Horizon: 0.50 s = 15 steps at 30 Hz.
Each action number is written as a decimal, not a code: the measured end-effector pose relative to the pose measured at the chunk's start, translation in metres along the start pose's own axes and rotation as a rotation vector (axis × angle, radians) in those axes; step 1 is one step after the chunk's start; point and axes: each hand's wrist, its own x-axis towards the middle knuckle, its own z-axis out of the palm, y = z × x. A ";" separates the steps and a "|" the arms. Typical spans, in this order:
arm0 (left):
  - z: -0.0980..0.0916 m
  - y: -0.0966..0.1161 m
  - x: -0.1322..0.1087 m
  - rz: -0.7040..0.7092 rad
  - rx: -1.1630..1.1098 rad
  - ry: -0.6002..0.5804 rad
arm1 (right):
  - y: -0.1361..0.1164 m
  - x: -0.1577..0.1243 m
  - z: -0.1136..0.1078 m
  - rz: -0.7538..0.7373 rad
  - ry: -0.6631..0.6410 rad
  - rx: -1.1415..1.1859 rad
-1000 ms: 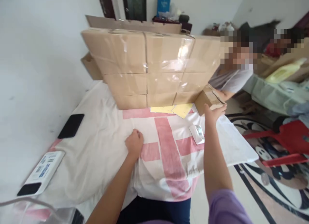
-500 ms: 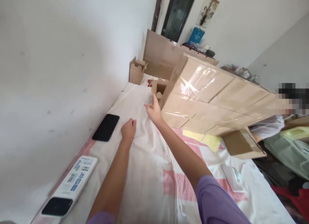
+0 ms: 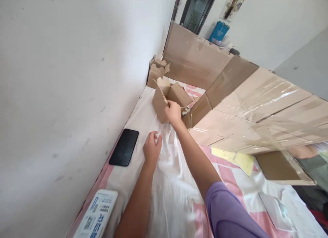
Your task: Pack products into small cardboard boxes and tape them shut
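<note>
My right hand (image 3: 173, 112) grips the near edge of a small open cardboard box (image 3: 160, 103), which is tilted on the cloth-covered surface. Its flaps stand up, one with a scalloped edge. Just below and to the left, my left hand (image 3: 153, 146) hovers over the white cloth with its fingers curled but apart, holding nothing. A black phone (image 3: 124, 147) lies flat to the left of that hand. Behind the held box, a second small cardboard box (image 3: 155, 75) stands against the wall.
A large wall of taped cardboard boxes (image 3: 238, 111) spans the right. Yellow papers (image 3: 244, 162), an open box (image 3: 278, 166) and a white packet (image 3: 275, 210) lie near it. A white printed box (image 3: 98, 214) sits at the lower left. A person's arm shows at the far right.
My right hand has closed on the small box and pulled it left, away from the large boxes. My left hand has opened from a closed shape. The view has shifted.
</note>
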 end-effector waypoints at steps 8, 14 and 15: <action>0.001 -0.016 0.013 0.161 -0.199 0.317 | -0.028 -0.038 -0.007 -0.121 -0.028 0.314; 0.006 -0.005 0.012 0.071 -0.267 0.223 | 0.027 0.021 -0.014 0.229 0.206 0.086; 0.007 -0.004 0.011 0.065 -0.271 0.200 | 0.034 0.033 -0.011 0.247 0.192 0.060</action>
